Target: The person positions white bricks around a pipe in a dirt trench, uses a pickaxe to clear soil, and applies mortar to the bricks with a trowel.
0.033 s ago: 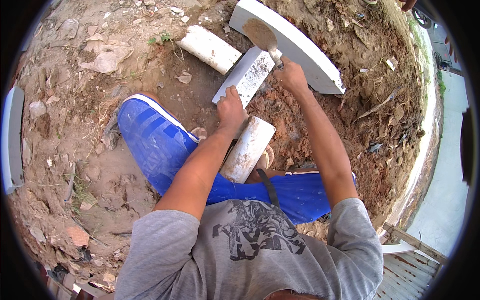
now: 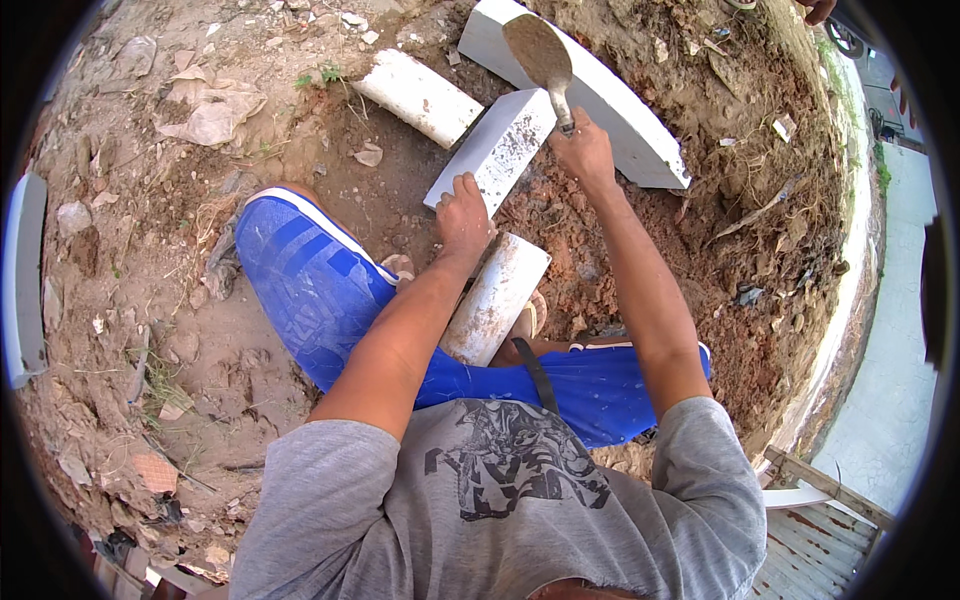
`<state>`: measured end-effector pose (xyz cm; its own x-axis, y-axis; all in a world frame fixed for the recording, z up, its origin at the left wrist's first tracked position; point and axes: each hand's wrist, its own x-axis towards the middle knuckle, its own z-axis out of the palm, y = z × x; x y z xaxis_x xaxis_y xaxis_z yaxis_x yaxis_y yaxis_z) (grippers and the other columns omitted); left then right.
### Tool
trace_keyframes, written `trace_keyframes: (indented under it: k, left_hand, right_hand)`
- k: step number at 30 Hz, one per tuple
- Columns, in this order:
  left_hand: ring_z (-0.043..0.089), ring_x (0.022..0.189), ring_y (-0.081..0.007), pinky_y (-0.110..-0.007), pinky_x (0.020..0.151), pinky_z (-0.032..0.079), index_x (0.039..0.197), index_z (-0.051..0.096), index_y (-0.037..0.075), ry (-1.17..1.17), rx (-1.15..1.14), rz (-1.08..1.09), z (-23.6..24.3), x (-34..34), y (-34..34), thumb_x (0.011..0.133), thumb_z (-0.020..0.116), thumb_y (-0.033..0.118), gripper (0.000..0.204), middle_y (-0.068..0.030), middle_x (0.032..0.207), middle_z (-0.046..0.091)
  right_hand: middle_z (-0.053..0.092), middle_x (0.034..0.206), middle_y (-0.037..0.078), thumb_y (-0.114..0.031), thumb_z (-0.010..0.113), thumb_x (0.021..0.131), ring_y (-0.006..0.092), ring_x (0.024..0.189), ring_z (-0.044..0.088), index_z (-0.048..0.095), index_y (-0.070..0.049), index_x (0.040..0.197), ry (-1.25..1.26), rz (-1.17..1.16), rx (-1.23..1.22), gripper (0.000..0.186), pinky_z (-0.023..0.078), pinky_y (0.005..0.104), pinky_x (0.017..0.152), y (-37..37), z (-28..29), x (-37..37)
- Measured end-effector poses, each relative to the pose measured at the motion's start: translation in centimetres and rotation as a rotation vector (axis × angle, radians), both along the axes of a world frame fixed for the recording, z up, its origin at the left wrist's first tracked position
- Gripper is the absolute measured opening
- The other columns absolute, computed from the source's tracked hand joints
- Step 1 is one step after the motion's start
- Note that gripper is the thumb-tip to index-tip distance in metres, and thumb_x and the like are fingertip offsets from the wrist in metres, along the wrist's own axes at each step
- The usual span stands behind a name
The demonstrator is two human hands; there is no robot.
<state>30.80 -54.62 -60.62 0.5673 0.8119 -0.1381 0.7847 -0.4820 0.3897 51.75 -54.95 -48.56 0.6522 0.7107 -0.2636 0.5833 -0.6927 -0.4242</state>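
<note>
My right hand (image 2: 583, 152) is closed round the handle of a rounded trowel (image 2: 540, 52), whose blade is brown with dirt. The blade is over a long white curb-like slab (image 2: 625, 118), near the far end of a white rectangular block (image 2: 515, 152). Dark soil specks cover the block's right face. At the near end of this block my left hand (image 2: 462, 215) grips its edge with curled fingers. A dirty white pipe piece (image 2: 498, 298) stands between my legs, just nearer than my left hand.
Another white pipe piece (image 2: 420, 98) lies beyond the block's left side. Loose reddish soil (image 2: 555, 225) borders the block on the right. A crumpled plastic sheet (image 2: 215, 108) lies on the ground at far left. Another pale slab (image 2: 27, 280) is at the left rim. Part of another person's hand (image 2: 820, 10) shows top right.
The trowel in my right hand has swung a little to the right and away from me, off the block's far end. My left hand and the block look unmoved.
</note>
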Motion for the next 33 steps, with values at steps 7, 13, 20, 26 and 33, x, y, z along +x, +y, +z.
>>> trace_keyframes:
  k: [7, 13, 20, 26, 33]
  left_hand:
    - [0.066, 0.091, -0.0334, -0.041, 0.081, 0.057, 0.133, 0.044, 0.001, -0.023, 0.039, 0.001, 0.4, 1.6, -0.5, 0.063, 0.089, 0.016, 0.085, -0.0141, 0.115, 0.056]
    - [0.066, 0.092, -0.0345, -0.042, 0.081, 0.057, 0.133, 0.044, 0.002, -0.071, -0.026, 0.012, 1.5, 2.7, -0.7, 0.063, 0.089, 0.015, 0.084, -0.0151, 0.115, 0.056]
    - [0.067, 0.095, -0.0336, -0.043, 0.085, 0.056, 0.128, 0.045, 0.002, -0.076, -0.049, 0.027, 1.2, 1.4, 0.0, 0.064, 0.089, 0.014, 0.079, -0.0145, 0.114, 0.057]
    - [0.068, 0.091, -0.0330, -0.041, 0.081, 0.058, 0.125, 0.046, 0.002, -0.083, 0.011, 0.045, 0.2, 0.7, 0.4, 0.064, 0.088, 0.013, 0.075, -0.0146, 0.112, 0.058]
    - [0.069, 0.090, -0.0331, -0.041, 0.079, 0.059, 0.121, 0.048, 0.002, -0.083, 0.023, 0.052, -0.3, 1.0, 0.9, 0.063, 0.091, 0.018, 0.074, -0.0146, 0.109, 0.060]
  right_hand:
    - [0.072, 0.099, 0.027, -0.018, 0.063, 0.086, 0.0461, 0.098, 0.069, 0.058, -0.006, 0.113, -0.104, 0.175, -0.228, 0.030, 0.054, 0.0550, 0.087, -2.8, -1.4, 0.6]
    - [0.072, 0.097, 0.026, -0.023, 0.066, 0.088, 0.0436, 0.090, 0.070, 0.056, -0.005, 0.111, -0.228, 0.270, -0.425, 0.031, 0.056, 0.0540, 0.081, -4.8, -3.2, 1.0]
    - [0.068, 0.103, 0.024, -0.024, 0.067, 0.089, 0.0424, 0.085, 0.070, 0.050, -0.007, 0.117, -0.225, 0.332, 0.310, 0.038, 0.057, 0.0496, 0.073, -7.8, -3.7, -5.3]
    - [0.066, 0.099, 0.024, -0.019, 0.067, 0.088, 0.0443, 0.087, 0.068, 0.050, -0.005, 0.114, -0.044, 0.293, -0.244, 0.034, 0.056, 0.0513, 0.074, -7.7, -3.3, -7.8]
    - [0.070, 0.092, 0.025, -0.018, 0.067, 0.088, 0.0474, 0.079, 0.067, 0.050, -0.004, 0.107, -0.115, 0.307, -0.202, 0.029, 0.054, 0.0562, 0.070, -8.0, -5.0, -8.2]
